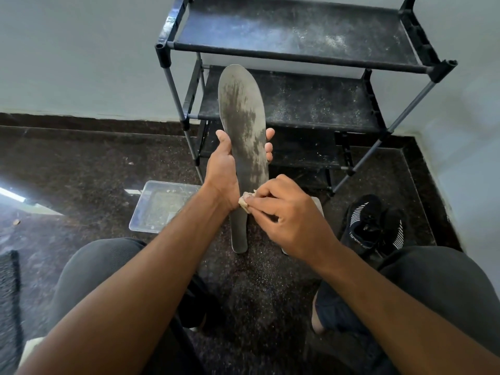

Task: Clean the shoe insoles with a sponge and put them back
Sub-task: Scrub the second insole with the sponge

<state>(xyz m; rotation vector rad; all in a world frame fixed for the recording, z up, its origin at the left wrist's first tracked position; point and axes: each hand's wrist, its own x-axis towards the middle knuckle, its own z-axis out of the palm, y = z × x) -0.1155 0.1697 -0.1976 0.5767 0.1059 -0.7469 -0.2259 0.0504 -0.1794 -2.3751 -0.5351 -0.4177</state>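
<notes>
A long dark grey insole (pixel 242 123) with pale wet-looking streaks is held up in front of me, toe end pointing away. My left hand (pixel 226 171) grips its middle, thumb on the left edge and fingertips showing past the right edge. My right hand (pixel 284 209) pinches a small pale sponge (pixel 244 203) and presses it against the insole's lower part near the heel. A pair of black sports shoes (pixel 374 226) with white stripes stands on the floor to the right. A second pale flat piece pokes out behind my right hand; what it is I cannot tell.
A black dusty shoe rack (pixel 297 58) with several shelves stands against the wall ahead. A clear plastic tray (pixel 159 205) lies on the dark speckled floor to the left. My knees in dark trousers frame the bottom. A dark mat (pixel 9 299) lies at far left.
</notes>
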